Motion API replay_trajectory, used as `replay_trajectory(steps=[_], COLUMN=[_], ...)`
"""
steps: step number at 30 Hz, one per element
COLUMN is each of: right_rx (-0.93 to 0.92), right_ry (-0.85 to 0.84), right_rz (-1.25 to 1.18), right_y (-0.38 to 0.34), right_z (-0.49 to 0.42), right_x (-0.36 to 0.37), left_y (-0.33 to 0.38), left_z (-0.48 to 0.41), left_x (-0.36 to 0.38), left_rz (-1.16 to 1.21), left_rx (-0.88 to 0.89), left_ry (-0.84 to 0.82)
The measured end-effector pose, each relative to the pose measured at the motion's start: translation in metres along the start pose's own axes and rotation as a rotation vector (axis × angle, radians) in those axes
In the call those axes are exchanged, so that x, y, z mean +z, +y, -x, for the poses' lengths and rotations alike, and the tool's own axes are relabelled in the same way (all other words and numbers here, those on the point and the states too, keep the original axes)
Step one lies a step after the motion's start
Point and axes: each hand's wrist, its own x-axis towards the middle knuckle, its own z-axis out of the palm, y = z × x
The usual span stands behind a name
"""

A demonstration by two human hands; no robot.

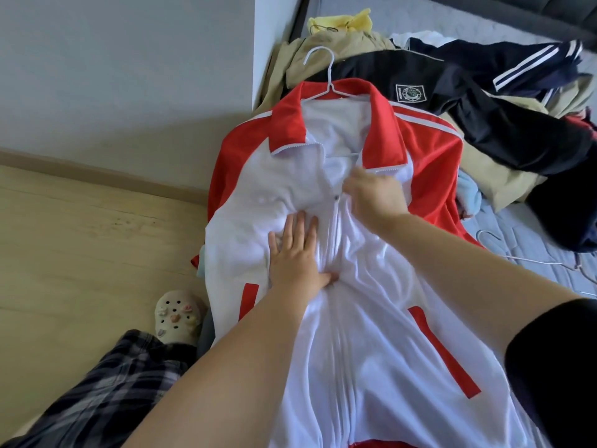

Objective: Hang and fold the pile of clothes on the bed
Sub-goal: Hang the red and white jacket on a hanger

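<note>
Track jacket (pixel 371 318) spread face up along the left edge of the bed (pixel 529 218): white front, red shoulders, collar and slanted pocket trims, thin white piping along the shoulders. Zipped up to mid-chest, collar laid open, white wire hanger (pixel 329 76) threaded through the neck, hook pointing toward the clothes pile (pixel 361 43) at the bed's far corner. Left hand (pixel 295 257) flat, fingers straight, pressing the white front just left of the zip. Right hand (pixel 374 197) curled, pinching the cloth beside the zip pull. On top of the pile, a navy jacket (pixel 484 101) with white stripes and a square white badge (pixel 410 92), lettering too small to read
</note>
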Motion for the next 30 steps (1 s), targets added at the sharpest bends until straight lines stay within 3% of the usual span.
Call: replay_trajectory(steps=[2,4,11,15,17,22,26,30], right_rx=[0.263,0.396,0.313,0.332,0.323,0.252,0.19,0.314], right_ry=[0.095,0.143,0.073,0.096,0.117,0.162,0.127,0.342], right_rz=[-0.08,-0.183,-0.127,-0.226,-0.224,-0.161,-0.07,-0.173], right_y=[0.007,0.012,0.017,0.005,0.003,0.013,0.025,0.03], right_z=[-0.028,-0.047,-0.079,-0.082,-0.081,-0.083,-0.095,-0.132], right_x=[-0.008,-0.016,-0.022,-0.008,-0.003,-0.002,-0.004,-0.013], left_y=[-0.001,-0.004,0.001,0.012,0.014,0.018,0.013,0.01], left_z=[-0.001,-0.003,-0.018,-0.051,-0.064,-0.089,-0.099,-0.101], left_x=[0.0,0.0,-0.013,-0.046,-0.05,-0.045,-0.032,-0.022], left_rz=[0.008,0.027,-0.038,-0.014,0.049,0.211,0.106,0.024], left_rx=[0.004,0.007,-0.005,-0.089,-0.098,-0.231,-0.229,-0.215], left_ry=[-0.029,-0.049,-0.061,0.227,0.265,0.012,-0.143,-0.173])
